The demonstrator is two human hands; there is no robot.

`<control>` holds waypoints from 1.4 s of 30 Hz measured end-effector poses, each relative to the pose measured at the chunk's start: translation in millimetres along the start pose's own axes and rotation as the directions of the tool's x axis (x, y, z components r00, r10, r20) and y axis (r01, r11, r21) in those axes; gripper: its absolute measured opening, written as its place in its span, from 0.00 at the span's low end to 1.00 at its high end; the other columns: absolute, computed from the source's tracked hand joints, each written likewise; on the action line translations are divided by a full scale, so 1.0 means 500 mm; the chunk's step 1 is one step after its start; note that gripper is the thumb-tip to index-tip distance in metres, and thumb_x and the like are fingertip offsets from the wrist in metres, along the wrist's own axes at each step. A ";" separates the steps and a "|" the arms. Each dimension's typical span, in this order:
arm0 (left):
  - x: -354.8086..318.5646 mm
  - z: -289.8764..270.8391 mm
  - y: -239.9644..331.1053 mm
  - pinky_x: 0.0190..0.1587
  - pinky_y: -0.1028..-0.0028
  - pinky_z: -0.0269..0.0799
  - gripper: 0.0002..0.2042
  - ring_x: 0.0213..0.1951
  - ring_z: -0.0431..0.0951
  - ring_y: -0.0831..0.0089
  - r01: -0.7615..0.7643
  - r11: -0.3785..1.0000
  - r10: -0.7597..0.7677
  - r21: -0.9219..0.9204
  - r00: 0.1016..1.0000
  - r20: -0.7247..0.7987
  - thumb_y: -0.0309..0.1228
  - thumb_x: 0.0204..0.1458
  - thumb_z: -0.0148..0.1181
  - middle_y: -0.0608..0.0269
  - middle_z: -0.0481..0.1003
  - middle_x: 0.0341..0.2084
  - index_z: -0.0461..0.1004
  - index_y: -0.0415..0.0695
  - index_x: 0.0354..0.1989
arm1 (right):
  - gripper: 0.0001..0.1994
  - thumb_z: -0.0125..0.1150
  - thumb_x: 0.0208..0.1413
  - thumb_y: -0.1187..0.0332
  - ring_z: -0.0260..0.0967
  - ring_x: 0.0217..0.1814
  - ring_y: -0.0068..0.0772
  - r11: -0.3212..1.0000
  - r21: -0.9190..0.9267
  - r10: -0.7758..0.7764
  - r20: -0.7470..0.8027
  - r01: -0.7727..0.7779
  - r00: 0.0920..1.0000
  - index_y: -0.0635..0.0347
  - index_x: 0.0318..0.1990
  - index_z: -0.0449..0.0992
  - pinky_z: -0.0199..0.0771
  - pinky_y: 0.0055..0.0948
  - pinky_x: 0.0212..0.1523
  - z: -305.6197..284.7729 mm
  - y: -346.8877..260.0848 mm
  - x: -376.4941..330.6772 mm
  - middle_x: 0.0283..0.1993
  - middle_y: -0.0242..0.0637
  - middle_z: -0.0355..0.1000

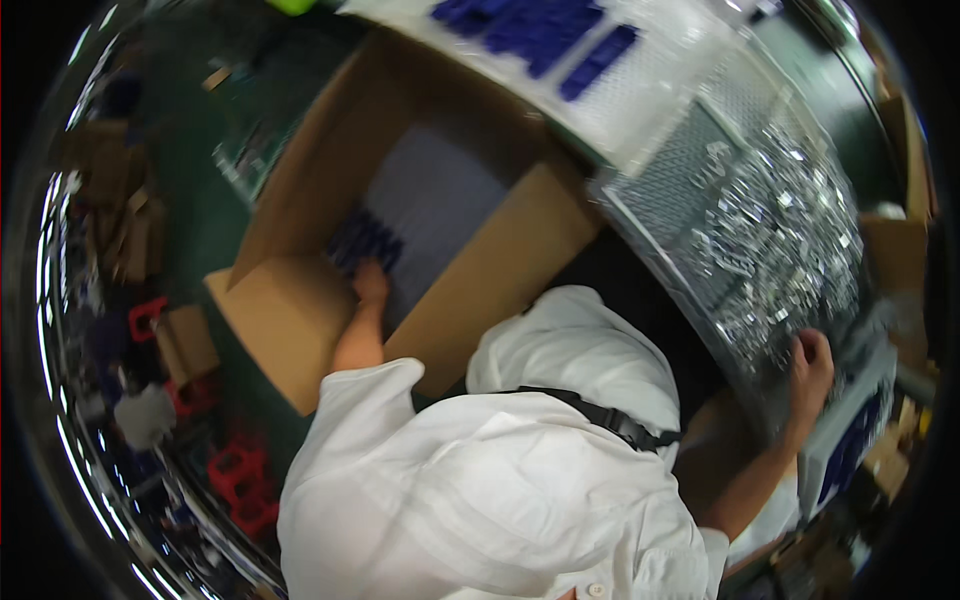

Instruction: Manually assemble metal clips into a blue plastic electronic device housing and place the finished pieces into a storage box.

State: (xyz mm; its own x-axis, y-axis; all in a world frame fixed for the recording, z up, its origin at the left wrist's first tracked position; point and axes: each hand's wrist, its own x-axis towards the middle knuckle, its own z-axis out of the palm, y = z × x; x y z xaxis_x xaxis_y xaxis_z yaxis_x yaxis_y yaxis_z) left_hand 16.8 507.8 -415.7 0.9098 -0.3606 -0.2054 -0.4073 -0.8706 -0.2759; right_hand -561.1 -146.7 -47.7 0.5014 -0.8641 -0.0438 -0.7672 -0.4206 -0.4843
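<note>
Has the left fingers [370,270] low inside an open cardboard box [500,270], at the near edge of a cluster of dark-blue pieces [350,240]. Cannot tell whether spread, pressed together or pinching one: too small and blurred. Looks, just beyond those fingers, deep blue and narrow, close-set in a tight group, with finer shape lost in the blur. Floored beyond and to the right of the left fingers with a flat, smooth grey-lilac surface [435,185]. Folded outward just left of the same hand, in plain brown, as a box flap [285,325].

Has the right fingers [812,342] curled at the near edge of a heap of metal pieces [785,215], thumb and forefinger drawn close; cannot tell whether pinching any. Glitters beyond the right fingers in silver, small, bright and jumbled, thinning toward the left across a clear-looking tray [655,195] with a patterned bottom.

Farther off, well beyond both sets of fingers, laid out on a white textured sheet [655,95] as long blue strips [600,62], mostly side by side, with one slightly apart. Stacked well left of the left fingers, in red, as stools [240,475].
</note>
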 end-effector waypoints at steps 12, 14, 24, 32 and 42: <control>0.010 -0.214 0.100 0.53 0.56 0.76 0.29 0.49 0.81 0.51 0.009 0.850 -0.064 -0.526 0.994 -0.086 0.49 0.58 0.69 0.46 0.81 0.46 0.75 0.38 0.59 | 0.12 0.67 0.64 0.73 0.78 0.36 0.21 0.875 0.419 0.306 -0.093 -0.241 0.948 0.67 0.53 0.82 0.78 0.23 0.39 -0.027 -0.045 -0.073 0.40 0.33 0.81; 0.018 -0.275 0.122 0.51 0.60 0.77 0.26 0.45 0.82 0.55 -0.036 0.754 -0.122 -0.656 0.974 -0.193 0.47 0.62 0.66 0.48 0.81 0.43 0.75 0.37 0.58 | 0.12 0.68 0.63 0.74 0.78 0.36 0.22 0.858 0.459 0.317 -0.119 -0.231 0.941 0.66 0.52 0.83 0.78 0.23 0.39 -0.034 -0.030 -0.081 0.40 0.33 0.81; -0.185 -0.891 0.506 0.45 0.72 0.77 0.28 0.39 0.78 0.72 -0.062 -0.491 0.418 -0.869 0.858 -0.298 0.46 0.74 0.45 0.58 0.75 0.47 0.63 0.38 0.72 | 0.14 0.77 0.48 0.70 0.72 0.52 0.43 0.897 -0.432 -0.211 -0.222 0.097 0.952 0.57 0.43 0.84 0.75 0.41 0.51 -0.018 -0.060 -0.069 0.50 0.35 0.75; -0.296 -0.999 0.801 0.29 0.78 0.78 0.28 0.28 0.82 0.73 0.527 -0.205 0.971 -0.824 0.213 -0.106 0.48 0.74 0.41 0.49 0.81 0.40 0.65 0.36 0.69 | 0.15 0.73 0.47 0.76 0.72 0.54 0.44 0.913 -0.392 -0.210 -0.220 0.111 0.953 0.58 0.45 0.84 0.71 0.44 0.55 -0.001 -0.067 -0.075 0.50 0.36 0.75; -0.355 -1.033 0.880 0.32 0.76 0.79 0.26 0.31 0.82 0.74 0.585 -0.032 0.997 -0.810 -0.036 -0.065 0.43 0.65 0.46 0.53 0.80 0.41 0.68 0.37 0.65 | 0.13 0.66 0.46 0.78 0.72 0.51 0.45 0.905 -0.390 -0.237 -0.125 0.172 0.963 0.59 0.42 0.82 0.70 0.44 0.54 -0.004 -0.065 -0.088 0.46 0.38 0.75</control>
State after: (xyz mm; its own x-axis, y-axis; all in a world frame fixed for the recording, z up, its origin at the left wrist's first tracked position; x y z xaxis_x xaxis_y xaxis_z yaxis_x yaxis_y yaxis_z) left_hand -283.1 15.7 -15.7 -0.4335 -0.8771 -0.2066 0.6097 -0.4544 0.6495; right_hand -559.2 -95.5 -28.1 0.6149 -0.7673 0.1818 -0.7638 -0.6369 -0.1049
